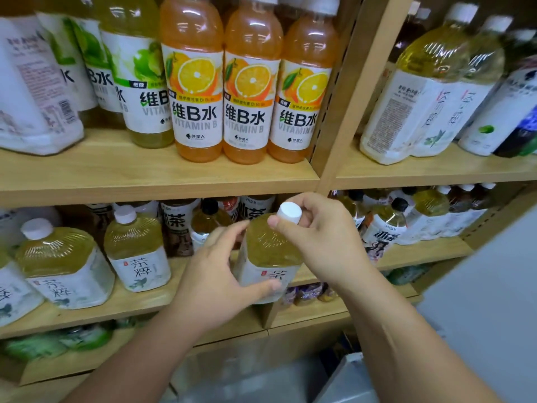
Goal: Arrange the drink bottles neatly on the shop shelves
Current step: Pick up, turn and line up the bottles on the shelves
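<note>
A square green-tea bottle (pixel 268 251) with a white cap and white label stands at the front of the middle shelf (pixel 139 301). My left hand (pixel 215 271) grips its lower body, thumb across the label. My right hand (pixel 316 237) pinches the cap from the right. Two matching tea bottles (pixel 136 248) (pixel 62 266) stand to the left on the same shelf. Three orange vitamin-drink bottles (pixel 250 82) line the upper shelf (pixel 145 175).
A wooden upright (pixel 345 97) divides the shelving into two bays. Green-labelled bottles (pixel 136 77) stand left of the orange ones, large tea bottles (pixel 421 91) upper right. Dark-capped tea bottles (pixel 209 219) fill the back of the middle shelf. A grey bin (pixel 348 379) sits below.
</note>
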### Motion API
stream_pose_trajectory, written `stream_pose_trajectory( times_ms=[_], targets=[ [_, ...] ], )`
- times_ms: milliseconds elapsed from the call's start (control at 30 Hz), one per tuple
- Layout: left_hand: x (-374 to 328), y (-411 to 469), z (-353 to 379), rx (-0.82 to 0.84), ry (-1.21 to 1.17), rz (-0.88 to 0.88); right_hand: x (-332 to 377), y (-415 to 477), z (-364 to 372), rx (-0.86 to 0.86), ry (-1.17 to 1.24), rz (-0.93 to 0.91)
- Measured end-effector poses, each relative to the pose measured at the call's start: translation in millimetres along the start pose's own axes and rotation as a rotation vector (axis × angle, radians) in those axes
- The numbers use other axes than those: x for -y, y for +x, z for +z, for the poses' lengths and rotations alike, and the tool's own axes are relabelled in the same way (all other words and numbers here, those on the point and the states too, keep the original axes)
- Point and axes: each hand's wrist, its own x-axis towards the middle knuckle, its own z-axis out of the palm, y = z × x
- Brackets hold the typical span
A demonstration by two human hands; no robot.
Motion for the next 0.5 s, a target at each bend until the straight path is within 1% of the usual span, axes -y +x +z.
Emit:
stream_pose_trajectory(
  times_ms=[67,200,367,500],
  targets=[
    [-10.4,0.6,6.0,-0.041,-0.043,-0.004,8.0,-0.3,-15.4,0.027,0.039,-0.052],
    [-41.1,0.7,20.3,-0.087,-0.148,-0.032,10.1,-3.2,-49.8,0.09,0.015,-0.151],
    [-96.7,-1.4,44.5,-0.182,-0.142,0.001,-1.3,-2.7,-108.9,0.147,0.109,-0.219],
    [-143.5,9.0,65.6,-0.273,-0.162,0.055,-11.6,4.9,-159.5,0.151,0.21,-0.313]
  ],
)
